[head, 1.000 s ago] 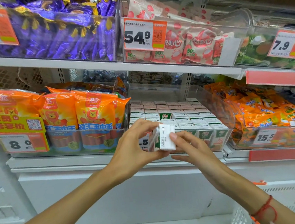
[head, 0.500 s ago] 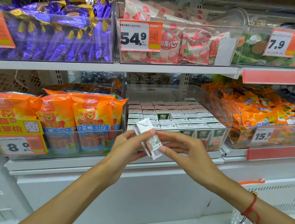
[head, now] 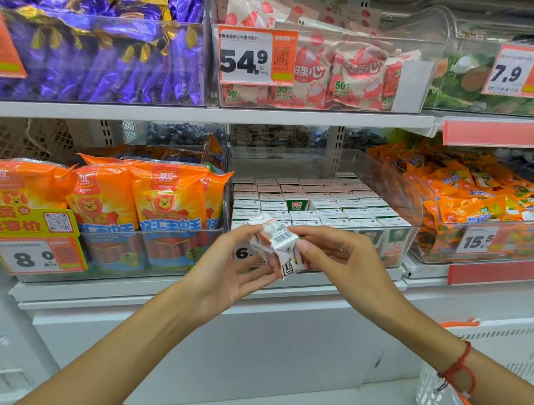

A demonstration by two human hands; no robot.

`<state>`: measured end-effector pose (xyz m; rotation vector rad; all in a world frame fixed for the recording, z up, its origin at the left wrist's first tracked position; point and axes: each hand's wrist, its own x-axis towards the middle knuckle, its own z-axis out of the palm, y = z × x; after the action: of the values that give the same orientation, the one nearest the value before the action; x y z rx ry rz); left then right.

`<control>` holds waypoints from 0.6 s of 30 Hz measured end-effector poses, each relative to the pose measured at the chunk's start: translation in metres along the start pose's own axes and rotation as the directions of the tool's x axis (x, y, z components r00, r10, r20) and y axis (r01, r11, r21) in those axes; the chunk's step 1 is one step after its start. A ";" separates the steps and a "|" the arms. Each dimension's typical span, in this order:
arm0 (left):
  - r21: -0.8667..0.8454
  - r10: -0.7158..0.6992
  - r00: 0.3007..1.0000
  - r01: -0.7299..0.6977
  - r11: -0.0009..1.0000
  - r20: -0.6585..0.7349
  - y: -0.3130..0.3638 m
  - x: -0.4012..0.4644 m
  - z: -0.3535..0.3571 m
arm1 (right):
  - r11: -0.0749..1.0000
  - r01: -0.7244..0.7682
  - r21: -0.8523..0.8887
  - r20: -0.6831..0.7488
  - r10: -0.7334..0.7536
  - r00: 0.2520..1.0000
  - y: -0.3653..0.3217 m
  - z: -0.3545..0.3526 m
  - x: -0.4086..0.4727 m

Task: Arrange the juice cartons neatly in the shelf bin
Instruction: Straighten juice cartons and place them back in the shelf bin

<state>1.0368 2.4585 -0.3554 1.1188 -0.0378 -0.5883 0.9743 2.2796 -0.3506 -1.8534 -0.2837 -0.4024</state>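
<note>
Both your arms are reaching forward, meeting in the middle. Your left hand [head: 223, 269] has its fingers curled round the left side of the juice carton [head: 278, 246], while your right hand [head: 343, 257] pinches its right side, fingers bent, red string bracelet [head: 457, 369] on that wrist.

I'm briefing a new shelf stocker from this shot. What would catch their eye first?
Front and centre, the left hand and right hand together hold a small juice carton, tilted, in front of the clear shelf bin packed with rows of cartons. Next come the big 54.9 price tag on the upper shelf and the bright orange sausage packs left of the bin.
</note>
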 end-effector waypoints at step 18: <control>0.150 -0.215 0.972 0.199 0.968 0.098 -0.005 0.005 0.001 | 0.922 -0.345 0.176 0.035 0.344 0.938 -0.010 -0.005 0.002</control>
<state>1.0389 2.4537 -0.3604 1.2328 -0.0612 -0.8467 0.9712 2.2782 -0.3402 -1.6832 0.0088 -0.1247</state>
